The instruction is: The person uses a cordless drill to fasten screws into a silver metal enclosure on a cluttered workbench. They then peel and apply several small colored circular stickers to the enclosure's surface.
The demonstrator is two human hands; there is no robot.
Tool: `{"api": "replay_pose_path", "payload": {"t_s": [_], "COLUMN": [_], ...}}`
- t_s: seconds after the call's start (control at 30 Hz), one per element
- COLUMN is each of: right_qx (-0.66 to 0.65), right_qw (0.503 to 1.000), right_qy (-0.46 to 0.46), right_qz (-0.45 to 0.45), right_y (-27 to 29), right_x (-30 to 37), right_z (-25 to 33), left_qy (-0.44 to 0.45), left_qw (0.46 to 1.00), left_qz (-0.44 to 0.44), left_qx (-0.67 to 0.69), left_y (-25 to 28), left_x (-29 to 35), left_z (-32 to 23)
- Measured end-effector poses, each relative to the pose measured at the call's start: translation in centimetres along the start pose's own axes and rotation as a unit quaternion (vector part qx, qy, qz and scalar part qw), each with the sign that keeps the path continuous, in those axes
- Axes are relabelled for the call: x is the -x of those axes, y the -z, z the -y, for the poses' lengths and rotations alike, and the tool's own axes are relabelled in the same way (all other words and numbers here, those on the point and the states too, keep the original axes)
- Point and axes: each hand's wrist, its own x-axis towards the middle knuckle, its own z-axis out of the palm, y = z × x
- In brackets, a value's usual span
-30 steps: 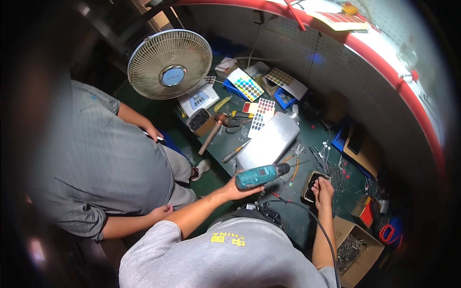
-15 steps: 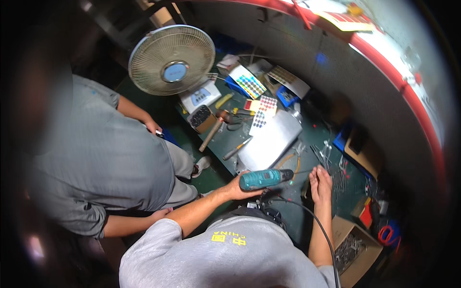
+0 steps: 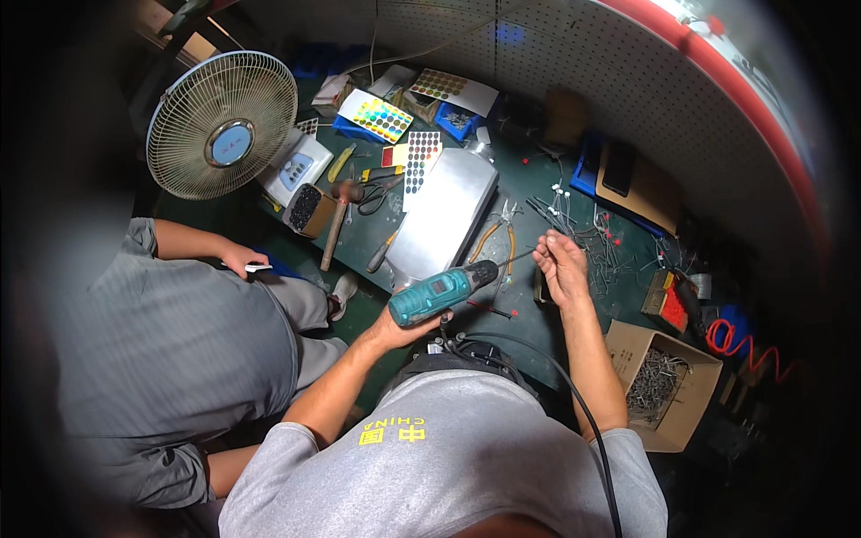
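From above I see a green workbench [image 3: 628, 296] crowded with tools, and I go from the biggest thing down. One round desk fan [image 3: 221, 125] stands at the far left of the bench, and one flat metal plate [image 3: 444, 222] lies near the middle. At the near right sits one open cardboard box [image 3: 664, 390] of small metal parts. One person in a grey shirt [image 3: 161, 350] sits to my left, a hand resting on the knee. My left hand [image 3: 402, 330] is wrapped closed around the grip of one teal cordless drill [image 3: 439, 293], held level above the near edge of the bench with its chuck aimed right. I judge the drill heavy, rigid and best held by that handle. My right hand [image 3: 562, 267] has its fingers pinched together on one thin stiff wire [image 3: 522, 255] that runs toward the drill's tip; it looks light and easy to bend or drop, so I would grip it close to the working end. I count three sheets of coloured dot stickers [image 3: 421, 160] at the back, and one wooden-handled hammer [image 3: 334, 226].
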Motion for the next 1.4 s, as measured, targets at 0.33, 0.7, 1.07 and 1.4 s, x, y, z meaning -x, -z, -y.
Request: {"api": "replay_pose_path", "payload": {"t_s": [0.33,0.7,1.07,1.4], "right_qx": [0.011,0.024,0.069,0.041], "right_qw": [0.999,0.998,0.978,0.974], "right_qy": [-0.003,-0.048,-0.095,-0.067], "right_qz": [-0.031,0.014,0.172,0.210], "right_y": [1.3,0.4,-2.1,-5.6], "right_x": [0.2,1.4,-0.5,-3.9], "right_z": [-0.9,-0.1,4.1,5.1], "left_qy": [0.014,0.087,0.295,0.335], "left_qw": [1.000,0.994,0.920,0.888], "left_qz": [-0.015,-0.047,-0.006,0.000], "left_qx": [-0.011,0.051,0.257,0.314], "left_y": [0.0,-0.3,6.7,10.9], "left_x": [0.1,0.4,-3.2,-7.4], "left_z": [0.2,-0.2,-2.7,-2.2]}}
